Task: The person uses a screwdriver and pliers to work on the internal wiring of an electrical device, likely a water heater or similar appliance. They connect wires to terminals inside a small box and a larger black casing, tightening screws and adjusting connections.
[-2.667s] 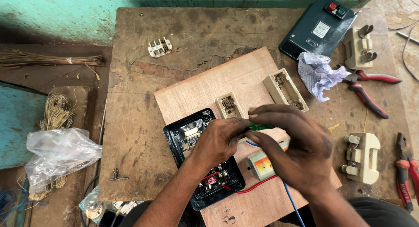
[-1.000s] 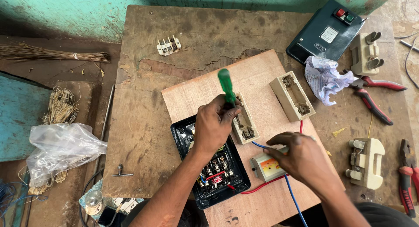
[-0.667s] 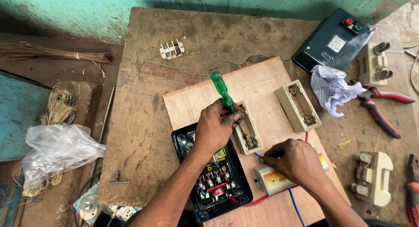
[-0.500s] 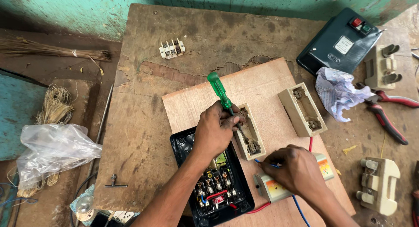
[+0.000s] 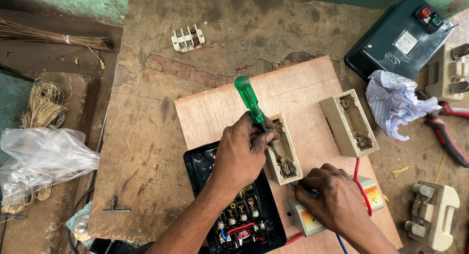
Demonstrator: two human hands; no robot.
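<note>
My left hand (image 5: 242, 154) grips a green-handled screwdriver (image 5: 250, 100), its tip down in a cream fuse holder (image 5: 282, 149) on a plywood board (image 5: 293, 92). My right hand (image 5: 332, 200) pinches a blue wire (image 5: 341, 241) beside the lower end of that holder, resting over a small cream box (image 5: 305, 220) with red wire (image 5: 359, 185) running past it. An open black starter box (image 5: 234, 220) with terminals lies under my left forearm. A second cream fuse holder (image 5: 349, 122) sits to the right on the board.
A dark green switch box (image 5: 398, 36), crumpled paper (image 5: 395, 105), red-handled pliers (image 5: 449, 136) and cream fuse parts (image 5: 435, 215) lie at the right. A terminal strip (image 5: 187, 39) is at the back. A plastic bag (image 5: 44, 156) and coiled fibre (image 5: 41, 102) sit left; a chuck key (image 5: 116, 207) lies near the table's front edge.
The screwdriver has tilted and its tip has gone down into the fuse holder. My right hand has shifted lower, onto the blue wire by the small box.
</note>
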